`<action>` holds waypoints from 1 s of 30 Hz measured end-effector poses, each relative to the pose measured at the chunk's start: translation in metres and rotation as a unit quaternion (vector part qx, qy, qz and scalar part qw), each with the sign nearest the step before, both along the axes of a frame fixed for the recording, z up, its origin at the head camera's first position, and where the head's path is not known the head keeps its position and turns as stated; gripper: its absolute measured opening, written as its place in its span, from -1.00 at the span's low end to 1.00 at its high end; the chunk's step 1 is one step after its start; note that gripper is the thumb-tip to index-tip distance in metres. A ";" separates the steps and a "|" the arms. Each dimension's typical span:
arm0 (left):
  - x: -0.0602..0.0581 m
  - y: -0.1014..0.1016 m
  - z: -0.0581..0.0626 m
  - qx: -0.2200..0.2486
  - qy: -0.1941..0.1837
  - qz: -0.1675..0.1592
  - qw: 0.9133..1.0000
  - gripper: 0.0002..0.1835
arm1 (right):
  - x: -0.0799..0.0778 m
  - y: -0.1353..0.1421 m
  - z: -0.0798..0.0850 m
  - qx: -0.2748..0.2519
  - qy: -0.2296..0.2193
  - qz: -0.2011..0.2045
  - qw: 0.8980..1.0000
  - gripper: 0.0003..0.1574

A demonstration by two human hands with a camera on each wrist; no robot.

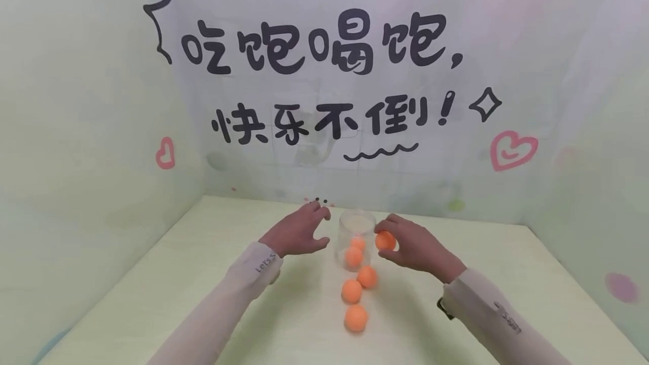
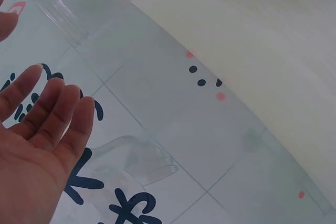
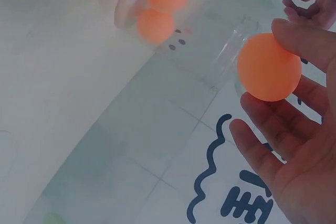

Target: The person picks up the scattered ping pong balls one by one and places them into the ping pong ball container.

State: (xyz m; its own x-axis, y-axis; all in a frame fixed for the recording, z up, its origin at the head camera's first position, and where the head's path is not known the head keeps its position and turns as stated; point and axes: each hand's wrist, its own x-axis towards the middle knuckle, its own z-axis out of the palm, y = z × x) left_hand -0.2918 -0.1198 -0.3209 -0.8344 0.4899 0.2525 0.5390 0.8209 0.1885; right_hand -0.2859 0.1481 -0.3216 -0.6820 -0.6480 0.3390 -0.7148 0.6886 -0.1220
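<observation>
A clear plastic cylinder (image 1: 342,235) stands upright on the table, with two orange balls (image 1: 354,256) visible inside. Just right of its upper part, my right hand (image 1: 418,245) pinches another orange ball (image 3: 268,67) between thumb and fingers; in the head view this ball is apart from the cylinder or barely beside its wall. My left hand (image 1: 299,231) hovers left of the cylinder, fingers spread and loosely bent, holding nothing. In front of the cylinder, three loose orange balls (image 1: 356,318) lie on the table in a rough row toward me.
The pale yellow table (image 1: 152,275) meets a printed backdrop (image 1: 284,179) with black lettering behind the cylinder. Backdrop walls also rise at left and right. A dark band (image 1: 445,308) shows at my right sleeve cuff.
</observation>
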 end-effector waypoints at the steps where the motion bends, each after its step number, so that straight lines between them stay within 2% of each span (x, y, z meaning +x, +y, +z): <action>1: 0.000 -0.001 0.000 -0.001 -0.001 0.003 1.000 -0.61 | -0.003 -0.005 0.003 -0.002 0.000 0.001 1.000 -0.61; 4: 0.001 -0.002 0.000 -0.002 -0.004 0.015 1.000 -0.60 | -0.011 -0.020 0.011 -0.004 -0.007 0.002 1.000 -0.61; 12: 0.000 0.003 -0.002 0.002 -0.002 0.002 1.000 -0.60 | -0.029 -0.032 0.028 0.002 -0.006 -0.014 1.000 -0.62; 24: 0.001 0.001 -0.001 -0.005 -0.003 0.008 1.000 -0.59 | -0.054 -0.050 0.030 0.012 -0.024 -0.043 0.999 -0.64; 30: 0.002 0.002 0.001 -0.006 -0.012 0.008 1.000 -0.59 | -0.057 -0.057 0.029 0.020 -0.027 -0.047 0.998 -0.63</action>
